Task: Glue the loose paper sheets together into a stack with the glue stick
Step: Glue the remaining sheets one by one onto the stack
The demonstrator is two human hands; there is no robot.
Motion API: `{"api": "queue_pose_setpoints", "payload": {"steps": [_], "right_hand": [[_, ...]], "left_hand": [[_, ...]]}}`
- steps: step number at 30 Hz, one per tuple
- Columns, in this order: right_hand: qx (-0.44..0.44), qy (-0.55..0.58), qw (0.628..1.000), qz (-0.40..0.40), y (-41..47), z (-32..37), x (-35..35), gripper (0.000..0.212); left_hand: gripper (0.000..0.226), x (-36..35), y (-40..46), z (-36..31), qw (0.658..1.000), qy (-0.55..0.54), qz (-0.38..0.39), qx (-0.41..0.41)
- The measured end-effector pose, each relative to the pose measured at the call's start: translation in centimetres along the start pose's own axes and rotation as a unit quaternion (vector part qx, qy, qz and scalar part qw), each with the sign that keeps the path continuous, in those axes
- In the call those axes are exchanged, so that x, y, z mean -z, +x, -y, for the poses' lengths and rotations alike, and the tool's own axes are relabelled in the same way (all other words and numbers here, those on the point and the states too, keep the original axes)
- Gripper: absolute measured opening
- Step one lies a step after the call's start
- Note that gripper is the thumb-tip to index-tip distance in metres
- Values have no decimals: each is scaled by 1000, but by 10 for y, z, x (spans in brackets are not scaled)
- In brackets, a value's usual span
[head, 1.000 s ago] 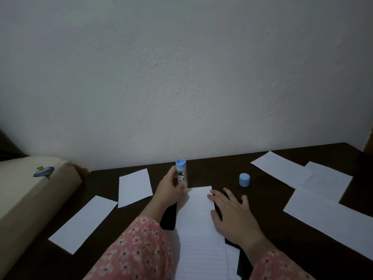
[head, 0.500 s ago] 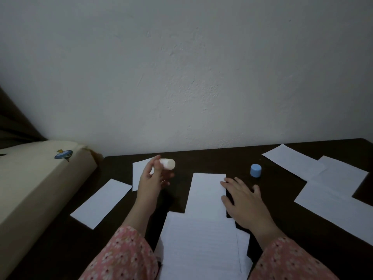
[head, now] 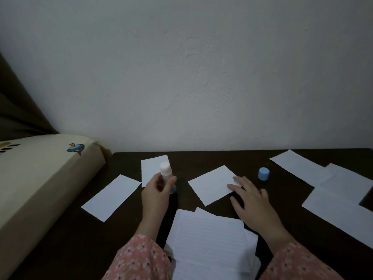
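- Sheets: loose ones scattered over the table (head: 201,158); one at far left (head: 112,197), likely waiting its turn.
- Left hand (head: 155,196) grips the glue stick (head: 167,176), uncapped end up, ready to apply.
- Right hand (head: 251,201), fingers flat, pins the centre sheet (head: 212,184) so it can't slide.
- Cap (head: 263,174) parked upright beyond the right hand, clear of the work.
- Lined stack (head: 205,243) sits nearest the person, probably the glued pile.

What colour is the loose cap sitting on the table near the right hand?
Light blue. The cap shows best in the head view, standing just beyond the right hand.
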State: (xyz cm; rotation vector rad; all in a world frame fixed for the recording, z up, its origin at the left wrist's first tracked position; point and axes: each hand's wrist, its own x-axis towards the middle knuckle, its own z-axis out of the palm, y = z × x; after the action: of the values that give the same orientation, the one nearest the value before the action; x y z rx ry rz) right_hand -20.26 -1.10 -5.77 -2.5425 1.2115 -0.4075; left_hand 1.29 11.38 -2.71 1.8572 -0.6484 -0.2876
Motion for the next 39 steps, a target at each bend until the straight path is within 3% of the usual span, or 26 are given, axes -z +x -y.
{"api": "queue_pose_setpoints", "payload": {"steps": [8, 13, 15, 17, 20, 23, 27, 30, 32, 35, 39], "right_hand": [[13, -42, 999, 4, 1, -2, -1, 41], [20, -39, 999, 2, -1, -2, -1, 41], [21, -42, 999, -11, -1, -2, -1, 39], [18, -49, 998, -22, -2, -1, 1, 37], [7, -62, 998, -26, -3, 2, 4, 34], [-20, -50, 998, -20, -9, 6, 6, 33], [-23, -38, 999, 0, -21, 4, 12, 36], [-8, -15, 1000, 13, -32, -2, 22, 40], [-15, -17, 999, -40, -41, -13, 31, 38], [-135, -48, 981, -132, -52, -41, 50, 37], [-365, -89, 921, -108, -67, -78, 68, 60]], "left_hand": [[52, -6, -3, 4, 999, 29, -1, -13], [78, 1, -7, 6, 999, 21, -31, -8], [74, 2, -16, 1, 995, 23, -89, -39], [55, 4, -29, -10, 988, 17, -110, -102], [28, 1, -52, -22, 981, 89, 48, -165], [34, -13, -82, -26, 953, 185, 181, -155], [49, -32, -104, -24, 904, 312, 237, -172], [48, -37, -104, -22, 906, 317, 233, -158], [47, -38, -104, -20, 905, 318, 237, -155], [47, -39, -104, -19, 902, 323, 238, -157], [49, -41, -105, -18, 898, 336, 230, -169]]}}
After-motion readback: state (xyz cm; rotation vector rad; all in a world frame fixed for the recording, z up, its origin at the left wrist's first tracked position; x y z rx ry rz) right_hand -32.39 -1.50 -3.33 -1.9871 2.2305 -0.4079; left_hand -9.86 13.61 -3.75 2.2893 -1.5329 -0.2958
